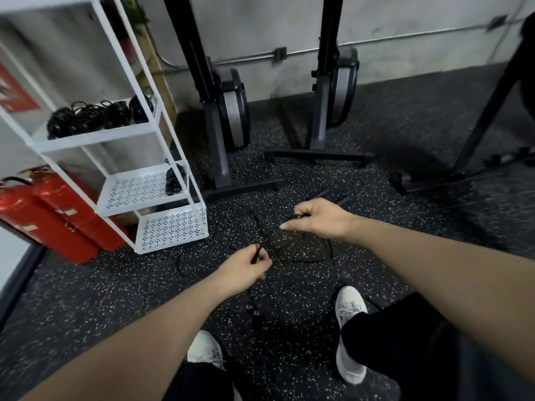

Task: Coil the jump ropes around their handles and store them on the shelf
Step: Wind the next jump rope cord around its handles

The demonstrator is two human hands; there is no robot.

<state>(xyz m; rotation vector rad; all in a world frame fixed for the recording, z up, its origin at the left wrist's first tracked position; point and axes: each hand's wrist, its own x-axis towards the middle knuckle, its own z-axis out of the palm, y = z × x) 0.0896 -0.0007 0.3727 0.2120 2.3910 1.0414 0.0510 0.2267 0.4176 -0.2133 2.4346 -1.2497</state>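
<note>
A thin black jump rope (270, 235) stretches between my two hands above the speckled floor. My left hand (246, 266) grips one part of it with curled fingers. Up and to the right, my right hand (317, 217) pinches another part. More loops of rope (314, 256) trail on the floor beneath my hands. The white metal shelf (95, 137) stands at the left. Several coiled black ropes (92, 115) lie on its upper tier and one coiled rope (174, 178) on the tier below.
Two red fire extinguishers (55, 215) lie beside the shelf at the left. Two upright rowing machines (228, 111) stand against the back wall, their feet on the floor ahead. A black stand leg (486, 111) slants at the right. My white shoes (348, 308) are below.
</note>
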